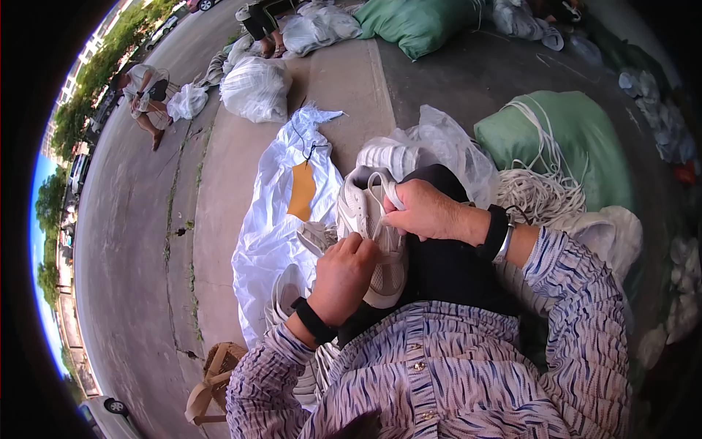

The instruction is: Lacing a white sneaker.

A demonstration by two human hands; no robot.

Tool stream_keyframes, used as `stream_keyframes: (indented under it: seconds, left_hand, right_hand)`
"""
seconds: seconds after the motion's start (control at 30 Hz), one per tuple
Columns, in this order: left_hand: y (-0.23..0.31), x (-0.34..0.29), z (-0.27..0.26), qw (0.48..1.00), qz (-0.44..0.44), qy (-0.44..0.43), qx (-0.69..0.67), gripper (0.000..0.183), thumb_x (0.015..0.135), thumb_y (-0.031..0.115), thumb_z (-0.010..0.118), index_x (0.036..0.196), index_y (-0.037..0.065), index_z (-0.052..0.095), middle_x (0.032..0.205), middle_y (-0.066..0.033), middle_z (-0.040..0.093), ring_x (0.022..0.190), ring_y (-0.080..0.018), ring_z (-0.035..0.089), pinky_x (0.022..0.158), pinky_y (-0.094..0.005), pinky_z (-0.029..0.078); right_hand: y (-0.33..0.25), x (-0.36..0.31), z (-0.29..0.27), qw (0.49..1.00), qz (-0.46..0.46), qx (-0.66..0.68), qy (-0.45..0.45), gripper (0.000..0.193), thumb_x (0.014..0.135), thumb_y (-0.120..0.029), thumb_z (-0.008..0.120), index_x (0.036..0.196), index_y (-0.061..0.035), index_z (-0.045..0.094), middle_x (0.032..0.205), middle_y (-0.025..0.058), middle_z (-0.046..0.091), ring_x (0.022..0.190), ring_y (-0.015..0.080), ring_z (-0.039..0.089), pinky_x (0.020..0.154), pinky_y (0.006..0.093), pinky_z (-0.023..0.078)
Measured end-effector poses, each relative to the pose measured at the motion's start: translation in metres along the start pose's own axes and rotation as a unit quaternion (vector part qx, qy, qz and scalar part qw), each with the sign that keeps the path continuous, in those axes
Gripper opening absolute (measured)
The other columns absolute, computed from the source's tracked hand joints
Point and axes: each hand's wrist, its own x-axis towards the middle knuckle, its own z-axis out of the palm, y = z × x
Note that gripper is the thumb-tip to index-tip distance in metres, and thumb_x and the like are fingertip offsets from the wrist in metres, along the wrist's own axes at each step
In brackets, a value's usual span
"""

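A whitish sneaker (391, 279) rests on my lap, over dark trousers, with its toe toward me. My right hand (431, 210) is closed on a pale shoelace (375, 179), which makes a loop over the shoe's opening. Against the left side of the sneaker, by the eyelets, my left hand (342, 276) is closed, its fingertips pressed together. What those fingertips pinch is hidden. Beyond the sneaker another white shoe (391, 157) lies near my knee. More light shoes (287, 287) are partly tucked behind my left hand.
A white plastic sheet (267, 238) with a tan patch lies on the pavement. To the right, a heap of white laces (537, 192) rests against a green sack (578, 146). A small wooden stool (212, 384) stands at lower left. Farther off are stuffed bags (257, 89) and seated people.
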Motion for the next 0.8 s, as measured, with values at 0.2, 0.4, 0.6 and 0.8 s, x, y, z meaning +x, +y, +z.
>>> stream_keyframes:
  seconds: [0.2, 0.4, 0.6, 0.8]
  left_hand:
    - [-0.011, -0.004, 0.0, 0.993, -0.072, -0.006, -0.091, 0.015, 0.081, 0.01, 0.062, 0.091, 0.006, 0.052, 0.083, -0.0107, 0.055, 0.074, -0.029, 0.06, 0.062, -0.0368, 0.048]
    - [-0.01, -0.012, 0.012, 0.953, -0.153, 0.068, -0.253, 0.031, 0.078, 0.009, 0.068, 0.102, 0.004, 0.05, 0.087, -0.0115, 0.053, 0.073, -0.0267, 0.058, 0.065, -0.0344, 0.048]
    - [0.003, -0.024, 0.016, 0.974, -0.138, 0.053, -0.171, 0.06, 0.066, 0.019, 0.078, 0.114, 0.005, 0.046, 0.094, -0.0123, 0.05, 0.087, -0.0296, 0.052, 0.078, -0.037, 0.044]
    - [-0.006, -0.027, 0.017, 0.968, -0.137, 0.056, -0.203, 0.062, 0.066, 0.025, 0.079, 0.115, 0.005, 0.046, 0.093, -0.0116, 0.051, 0.085, -0.0289, 0.053, 0.076, -0.0372, 0.044]
  right_hand:
    - [0.003, 0.003, -0.001, 0.999, -0.016, 0.035, 0.012, 0.012, 0.08, -0.013, 0.059, 0.08, -0.001, 0.057, 0.06, 0.0031, 0.057, 0.045, 0.0089, 0.051, 0.04, 0.0233, 0.043]
    - [-0.014, 0.009, 0.003, 0.999, -0.019, 0.025, -0.02, 0.011, 0.081, -0.012, 0.059, 0.081, -0.0006, 0.058, 0.06, 0.0025, 0.057, 0.05, 0.0077, 0.053, 0.044, 0.0226, 0.043]
    - [-0.069, 0.017, -0.039, 0.973, -0.226, 0.046, -0.01, 0.022, 0.081, -0.019, 0.06, 0.073, 0.0016, 0.061, 0.059, 0.0051, 0.058, 0.048, 0.0107, 0.052, 0.047, 0.0268, 0.042]
    - [-0.089, -0.002, -0.109, 0.995, -0.067, -0.004, -0.07, 0.031, 0.08, -0.031, 0.068, 0.06, -0.0078, 0.059, 0.055, -0.0039, 0.049, 0.046, 0.0022, 0.04, 0.04, 0.018, 0.028]
